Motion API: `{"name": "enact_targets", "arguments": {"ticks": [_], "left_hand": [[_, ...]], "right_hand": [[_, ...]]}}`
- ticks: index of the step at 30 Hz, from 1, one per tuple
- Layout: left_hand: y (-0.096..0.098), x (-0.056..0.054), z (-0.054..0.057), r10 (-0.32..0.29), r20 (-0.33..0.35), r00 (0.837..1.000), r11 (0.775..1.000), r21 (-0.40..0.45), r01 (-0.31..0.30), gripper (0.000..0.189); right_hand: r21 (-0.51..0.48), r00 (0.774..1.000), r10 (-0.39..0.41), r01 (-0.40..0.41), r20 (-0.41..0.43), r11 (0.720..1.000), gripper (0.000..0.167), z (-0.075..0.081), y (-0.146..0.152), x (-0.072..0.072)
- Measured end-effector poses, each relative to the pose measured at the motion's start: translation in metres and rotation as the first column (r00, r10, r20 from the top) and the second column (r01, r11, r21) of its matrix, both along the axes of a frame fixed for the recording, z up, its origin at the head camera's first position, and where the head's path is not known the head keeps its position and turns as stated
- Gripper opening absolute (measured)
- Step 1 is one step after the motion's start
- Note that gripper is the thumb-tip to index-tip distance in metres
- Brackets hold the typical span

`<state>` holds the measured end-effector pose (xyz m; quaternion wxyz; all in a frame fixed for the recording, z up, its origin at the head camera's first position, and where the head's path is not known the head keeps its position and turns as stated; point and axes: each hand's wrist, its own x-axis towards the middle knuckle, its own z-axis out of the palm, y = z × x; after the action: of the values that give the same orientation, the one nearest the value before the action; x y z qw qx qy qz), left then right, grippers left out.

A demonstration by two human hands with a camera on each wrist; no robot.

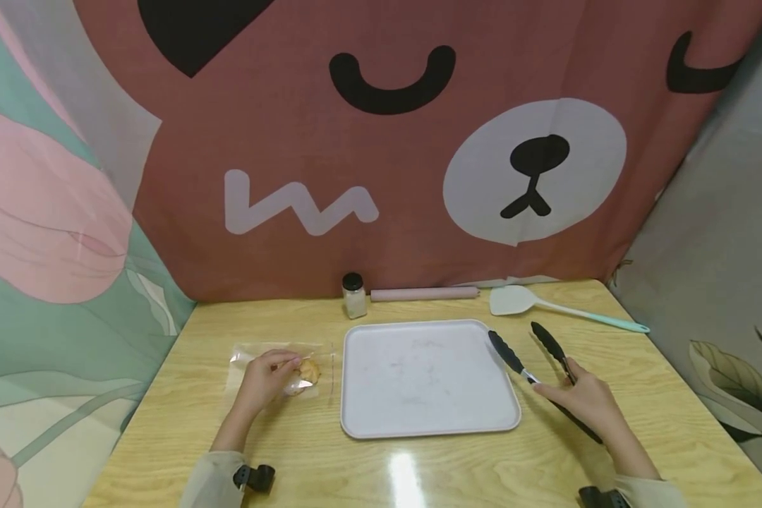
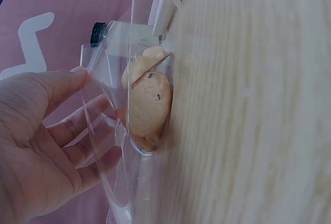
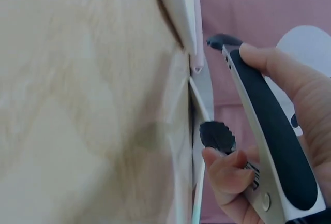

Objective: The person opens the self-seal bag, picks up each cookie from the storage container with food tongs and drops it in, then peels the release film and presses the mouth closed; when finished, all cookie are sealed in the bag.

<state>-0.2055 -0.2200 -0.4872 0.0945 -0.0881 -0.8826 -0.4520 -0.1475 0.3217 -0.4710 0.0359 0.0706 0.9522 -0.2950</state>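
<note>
At the left of the table, my left hand [image 1: 263, 384] pinches the upper layer of a clear plastic bag [image 1: 244, 356]. In the left wrist view the thumb is at the lifted bag edge [image 2: 89, 97], with the other fingers spread behind the film. Golden-brown baked pieces [image 2: 150, 102], dotted with dark bits, lie inside near the tabletop. My right hand [image 1: 589, 406] grips metal tongs [image 1: 508, 353] with black tips and dark handle grips [image 3: 274, 131]. The tongs' arms stand spread apart over the right side of the table, one tip overlapping the tray's corner in the head view.
A pale rectangular tray [image 1: 428, 381] lies mid-table between the hands. Behind it stand a small black-lidded jar [image 1: 355, 300] and a pinkish roll [image 1: 425, 293]. A white spatula [image 1: 512, 300] with a mint handle lies at the back right, before a bear-print curtain [image 1: 292, 261].
</note>
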Motion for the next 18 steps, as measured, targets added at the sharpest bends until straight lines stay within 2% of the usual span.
{"name": "enact_targets", "arguments": {"ticks": [8,18], "left_hand": [[0.0,0.0,0.0,-0.002,-0.001,1.0,1.0,-0.005,0.002,0.013],[0.0,-0.001,0.0,0.006,-0.014,1.0,1.0,-0.006,-0.006,0.012]], "right_hand": [[0.024,0.996,-0.085,0.084,0.031,0.996,0.113,-0.002,0.006,-0.003],[0.125,0.998,-0.039,0.033,0.046,0.992,0.114,-0.009,-0.002,-0.015]]}}
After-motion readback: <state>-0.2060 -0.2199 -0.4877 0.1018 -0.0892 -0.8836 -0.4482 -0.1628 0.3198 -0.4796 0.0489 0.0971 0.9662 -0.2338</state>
